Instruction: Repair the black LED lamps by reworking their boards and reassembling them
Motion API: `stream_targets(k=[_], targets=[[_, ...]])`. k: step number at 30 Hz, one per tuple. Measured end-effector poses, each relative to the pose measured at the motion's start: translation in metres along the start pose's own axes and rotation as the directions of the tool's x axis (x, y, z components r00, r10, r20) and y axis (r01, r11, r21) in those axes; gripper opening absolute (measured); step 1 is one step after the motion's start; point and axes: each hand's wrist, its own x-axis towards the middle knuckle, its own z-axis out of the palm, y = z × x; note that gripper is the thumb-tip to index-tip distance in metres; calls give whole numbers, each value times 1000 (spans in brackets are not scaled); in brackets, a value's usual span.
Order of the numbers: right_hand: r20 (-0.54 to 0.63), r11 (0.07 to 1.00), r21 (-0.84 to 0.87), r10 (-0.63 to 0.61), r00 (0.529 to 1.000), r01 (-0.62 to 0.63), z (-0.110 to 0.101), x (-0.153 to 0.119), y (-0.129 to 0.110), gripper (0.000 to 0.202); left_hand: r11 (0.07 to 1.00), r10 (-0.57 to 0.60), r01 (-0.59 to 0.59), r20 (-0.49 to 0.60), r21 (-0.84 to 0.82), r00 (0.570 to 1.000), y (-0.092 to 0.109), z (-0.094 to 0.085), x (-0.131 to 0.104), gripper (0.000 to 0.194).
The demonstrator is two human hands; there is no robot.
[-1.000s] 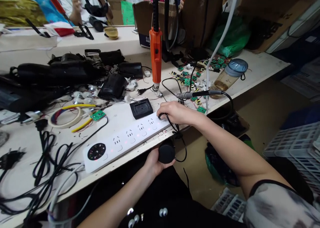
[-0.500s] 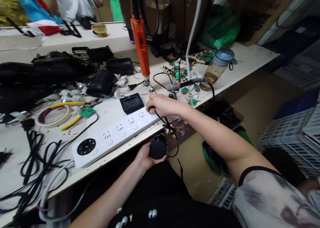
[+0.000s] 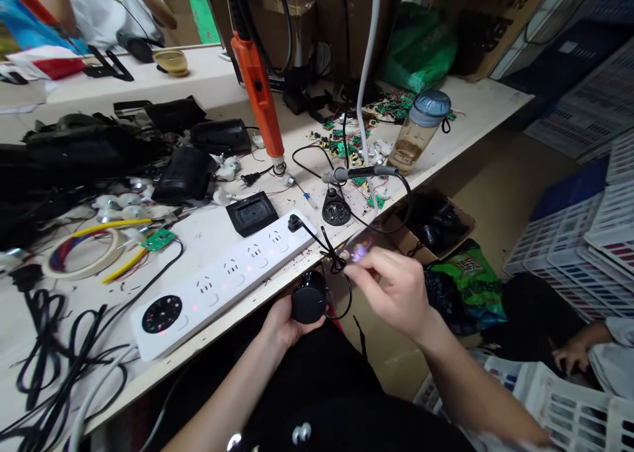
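My left hand (image 3: 283, 323) is wrapped round a black cylindrical device (image 3: 309, 299) below the table's front edge. Coloured light glows just past its far side. A black cord (image 3: 333, 257), tied in a bundle, hangs beside the device and runs up to a black plug (image 3: 294, 223). That plug sits in the end socket of a white power strip (image 3: 242, 270) along the table edge. My right hand (image 3: 393, 290) hovers right of the device, thumb and fingers drawn together by the cord bundle. Whether they pinch the cord is unclear.
An orange electric screwdriver (image 3: 258, 98) hangs over the table. A soldering iron (image 3: 359, 173) rests on its stand, near a water bottle (image 3: 420, 129). Green circuit boards (image 3: 341, 149), black housings (image 3: 184, 173) and tangled cords lie about. White crates (image 3: 569, 399) stand at right, near another person's hand.
My right hand has come away from the plug in the power strip, moving down and right to the cord bundle. My left hand still holds the black device. The view has shifted slightly.
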Motion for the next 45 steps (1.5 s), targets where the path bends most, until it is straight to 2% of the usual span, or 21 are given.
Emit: stream_targets(k=[1, 2, 4, 6, 8, 11, 14, 23, 30, 37, 45], targets=[[-76, 959, 129, 263, 962, -252, 4, -15, 20, 36, 1000, -3, 3, -8, 7, 1000, 0, 0, 0, 28], [-86, 920, 174, 371, 925, -352, 12, -27, 42, 43, 1000, -3, 4, -23, 15, 1000, -1, 1, 0, 28], [-49, 852, 245, 487, 872, -462, 36, -45, 84, 49, 1000, 3, -2, -50, 30, 999, -3, 3, 0, 27], [29, 780, 320, 559, 829, -537, 67, -57, 113, 45, 999, 19, -16, -75, 39, 997, -5, 6, -1, 27], [98, 715, 389, 594, 798, -580, 97, -64, 125, 34, 998, 43, -38, -101, 45, 994, -7, 9, -2, 28], [133, 644, 485, 615, 778, -592, 133, -69, 126, 29, 996, 80, -74, -132, 47, 988, -7, 13, -5, 31], [100, 611, 552, 627, 772, -568, 151, -68, 126, 33, 995, 97, -91, -142, 48, 985, -6, 16, -9, 31], [2, 648, 580, 605, 796, -494, 154, -62, 122, 39, 994, 89, -79, -151, 72, 984, -6, 22, -18, 33], [-32, 692, 531, 594, 804, -490, 156, -65, 117, 34, 993, 90, -77, -151, 93, 984, -4, 16, -15, 31], [-13, 691, 538, 579, 815, -483, 157, -69, 121, 39, 991, 93, -73, -176, 115, 980, -5, 17, -11, 30], [-33, 704, 535, 569, 822, -466, 151, -70, 121, 34, 986, 109, -79, -216, 144, 970, -6, 25, -10, 31]])
